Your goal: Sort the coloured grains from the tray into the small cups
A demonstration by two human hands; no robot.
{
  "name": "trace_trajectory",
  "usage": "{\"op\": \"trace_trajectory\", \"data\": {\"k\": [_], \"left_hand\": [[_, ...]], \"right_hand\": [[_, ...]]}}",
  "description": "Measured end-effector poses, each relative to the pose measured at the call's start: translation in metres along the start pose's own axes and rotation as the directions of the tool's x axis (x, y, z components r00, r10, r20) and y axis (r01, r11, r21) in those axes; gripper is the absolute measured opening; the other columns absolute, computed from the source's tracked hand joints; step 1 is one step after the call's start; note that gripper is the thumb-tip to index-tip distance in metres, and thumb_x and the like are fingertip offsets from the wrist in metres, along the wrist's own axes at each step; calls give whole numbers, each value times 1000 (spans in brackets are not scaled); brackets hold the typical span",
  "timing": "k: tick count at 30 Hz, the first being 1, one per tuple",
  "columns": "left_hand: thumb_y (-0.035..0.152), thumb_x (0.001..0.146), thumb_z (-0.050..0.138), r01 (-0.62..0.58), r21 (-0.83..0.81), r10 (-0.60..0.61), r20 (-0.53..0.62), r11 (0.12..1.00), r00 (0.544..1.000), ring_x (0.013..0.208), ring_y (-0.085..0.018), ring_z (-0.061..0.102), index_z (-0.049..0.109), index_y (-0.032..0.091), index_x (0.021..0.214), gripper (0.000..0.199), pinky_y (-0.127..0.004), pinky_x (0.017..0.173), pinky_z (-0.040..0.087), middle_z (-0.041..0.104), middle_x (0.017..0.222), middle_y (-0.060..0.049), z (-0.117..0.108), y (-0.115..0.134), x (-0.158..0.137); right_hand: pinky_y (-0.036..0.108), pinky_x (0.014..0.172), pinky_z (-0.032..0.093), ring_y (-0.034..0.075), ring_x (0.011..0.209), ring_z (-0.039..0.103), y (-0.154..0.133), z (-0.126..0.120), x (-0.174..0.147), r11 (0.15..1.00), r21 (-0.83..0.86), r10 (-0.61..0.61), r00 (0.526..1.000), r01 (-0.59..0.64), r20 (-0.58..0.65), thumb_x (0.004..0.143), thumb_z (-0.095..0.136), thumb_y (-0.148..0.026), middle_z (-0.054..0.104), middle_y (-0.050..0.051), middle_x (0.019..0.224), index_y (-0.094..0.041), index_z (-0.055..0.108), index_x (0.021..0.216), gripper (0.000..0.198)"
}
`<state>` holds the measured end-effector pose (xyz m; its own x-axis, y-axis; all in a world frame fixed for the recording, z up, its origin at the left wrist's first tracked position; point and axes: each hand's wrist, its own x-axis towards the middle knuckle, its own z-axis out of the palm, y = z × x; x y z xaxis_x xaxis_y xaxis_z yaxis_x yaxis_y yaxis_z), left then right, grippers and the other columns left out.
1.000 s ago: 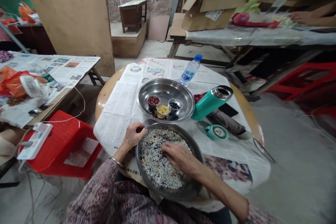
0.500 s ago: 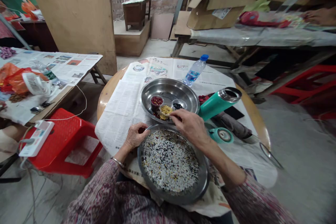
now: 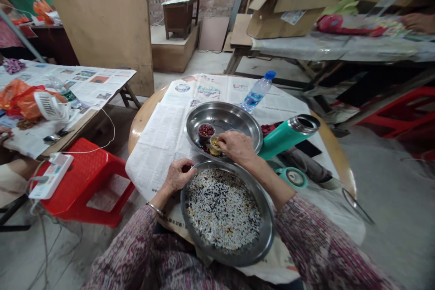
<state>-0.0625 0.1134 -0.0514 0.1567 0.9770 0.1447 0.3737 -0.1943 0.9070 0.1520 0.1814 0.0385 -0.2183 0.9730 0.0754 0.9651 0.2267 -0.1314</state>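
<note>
Close to my body is a round metal tray (image 3: 268,235) with a layer of mixed white, black and yellow grains (image 3: 222,210). My left hand (image 3: 178,174) grips its upper left rim, thumb on the edge. Beyond it stands a metal basin (image 3: 238,111) with small clear cups inside. One cup holds dark red beans (image 3: 205,130); another cup holds yellow grains (image 3: 214,145). My right hand (image 3: 237,146) is over the basin with its fingertips pinched at the yellow grains' cup. Whatever is between those fingertips is hidden. The hand also covers most of a third cup.
A water bottle (image 3: 257,91), a leaning green flask (image 3: 288,136) and its green lid (image 3: 292,176) are right of the basin. Newspaper (image 3: 146,145) covers the round table. A red stool (image 3: 84,181) bearing a power strip (image 3: 52,176) stands left. A cardboard box (image 3: 295,13) sits behind.
My right hand has moved forward from the basin's near edge to the cup of yellow grains, now covering the cup of black grains. My left hand stays on the tray rim. The view shifts slightly.
</note>
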Motion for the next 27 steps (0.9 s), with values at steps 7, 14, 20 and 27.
{"op": "trace_trajectory", "data": {"k": [7, 14, 20, 27], "left_hand": [[28, 79, 65, 4, 16, -4, 3, 1000, 1000, 56, -9, 46, 72, 15, 81, 14, -21, 55, 37, 57, 60, 3, -1, 1, 0], [29, 79, 66, 4, -2, -4, 6, 1000, 1000, 54, -9, 44, 72, 15, 80, 15, -21, 54, 36, 56, 57, 3, 0, 2, -1], [28, 79, 66, -8, 2, 8, 0, 1000, 1000, 56, -10, 48, 72, 15, 82, 14, -21, 55, 38, 60, 62, 2, 0, 0, 0], [25, 80, 66, -14, 38, 14, -6, 999, 1000, 59, -10, 51, 72, 16, 82, 11, -22, 59, 40, 63, 65, 2, 0, 2, 0]], "right_hand": [[31, 65, 35, 21, 85, 63, 0, 0, -1, 999, 48, -12, 1000, 13, -13, 88, 54, -29, 75, 7, 98, -27, 75, 96, 23], [30, 62, 32, 21, 79, 62, -2, 4, 1, 999, 26, -21, 1000, 21, -14, 89, 50, -25, 74, 8, 91, -24, 75, 88, 25], [31, 66, 38, 21, 84, 63, -1, -2, -10, 986, 168, 1, 991, 21, -132, 87, 53, -22, 74, 6, 94, -23, 70, 89, 17], [28, 70, 42, 17, 84, 62, -38, 21, -123, 831, 329, -489, 871, 449, 47, 86, 54, -12, 68, 3, 89, -21, 63, 88, 12]]}}
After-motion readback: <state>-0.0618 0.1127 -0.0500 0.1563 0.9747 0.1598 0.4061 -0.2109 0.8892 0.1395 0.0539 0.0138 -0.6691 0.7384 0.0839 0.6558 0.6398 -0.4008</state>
